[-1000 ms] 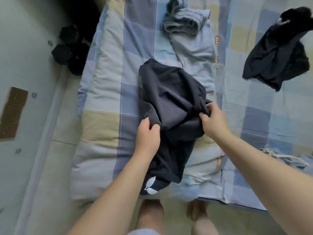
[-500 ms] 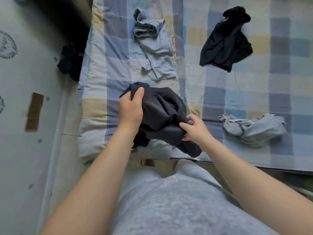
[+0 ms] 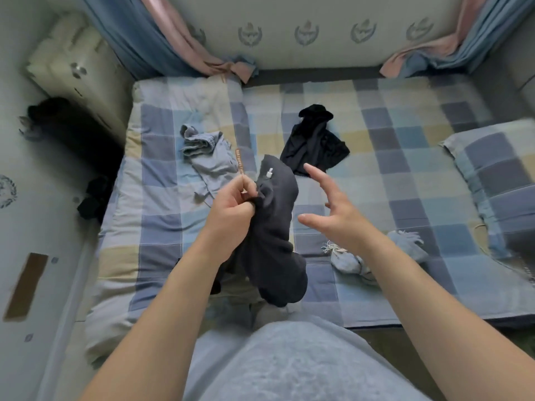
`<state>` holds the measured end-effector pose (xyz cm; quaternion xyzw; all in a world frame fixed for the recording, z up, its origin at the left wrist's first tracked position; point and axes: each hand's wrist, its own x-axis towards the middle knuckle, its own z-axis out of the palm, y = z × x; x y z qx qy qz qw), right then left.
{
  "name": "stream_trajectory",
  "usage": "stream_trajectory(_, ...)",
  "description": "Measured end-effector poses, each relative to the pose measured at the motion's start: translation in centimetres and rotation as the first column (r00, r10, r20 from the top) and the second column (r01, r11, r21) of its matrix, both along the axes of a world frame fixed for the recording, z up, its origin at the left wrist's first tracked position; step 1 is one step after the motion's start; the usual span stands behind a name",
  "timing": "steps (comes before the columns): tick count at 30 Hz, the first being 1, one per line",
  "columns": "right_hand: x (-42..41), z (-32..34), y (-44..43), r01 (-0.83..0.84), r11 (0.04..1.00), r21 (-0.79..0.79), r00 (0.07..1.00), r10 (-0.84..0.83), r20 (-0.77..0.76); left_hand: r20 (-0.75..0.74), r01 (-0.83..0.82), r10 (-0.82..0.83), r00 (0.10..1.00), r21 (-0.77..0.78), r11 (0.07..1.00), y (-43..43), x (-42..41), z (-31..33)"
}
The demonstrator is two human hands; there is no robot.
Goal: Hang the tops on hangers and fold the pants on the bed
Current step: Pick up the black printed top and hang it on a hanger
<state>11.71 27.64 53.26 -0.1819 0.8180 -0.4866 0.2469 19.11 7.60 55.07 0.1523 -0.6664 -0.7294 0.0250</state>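
Dark garment (image 3: pixel 275 227) hangs over the near bed (image 3: pixel 156 227) edge, pinched by the left hand (image 3: pixel 231 209) — the right hand (image 3: pixel 333 209), fingers spread and empty, should catch its opposite corner to shake it flat.

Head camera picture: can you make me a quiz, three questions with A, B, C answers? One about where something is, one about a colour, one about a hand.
1. Where does the black garment lie?
A) on the bed, beyond the hands
B) on the floor
C) on the pillow

2. What colour is the hanging garment that the left-hand grip holds up?
A) red
B) dark blue-grey
C) yellow

3. How is the right-hand grip?
A) pinching cloth
B) flat on the bed
C) open, holding nothing

Answers: 1 A, it lies on the checked cover past both hands; 2 B, the cloth is dark blue-grey; 3 C, its fingers are spread in air, touching nothing.
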Motion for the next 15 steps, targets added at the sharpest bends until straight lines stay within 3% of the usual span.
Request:
stream_trajectory(4, -0.7, 1.5, 1.4, -0.073, 0.994, 0.079, 0.997, 0.076, -0.035, -0.061, 0.149, -0.147, 0.987, 0.027, 0.988, 1.7, -1.3, 2.8)
stream_trajectory(7, -1.7, 1.1, 2.3, -0.109, 0.949, 0.295, 0.988, 0.137, -0.077, -0.107, 0.217, -0.206, 0.973, 0.105, 0.97, 2.1, -2.5, 5.5)
stream_trajectory(11, -3.3, 0.3, 3.5, -0.012, 0.87, 0.493, 0.983, 0.101, -0.154, -0.136, 0.168, -0.16, 0.978, 0.045, 0.985, 1.7, -4.2, 7.5)
stream_trajectory(15, -4.7, 1.5, 5.8, 0.12, 0.87, 0.478, 0.982, -0.034, -0.185, -0.154, 0.025, -0.031, 0.988, -0.038, 0.999, 1.7, -5.7, 7.6)
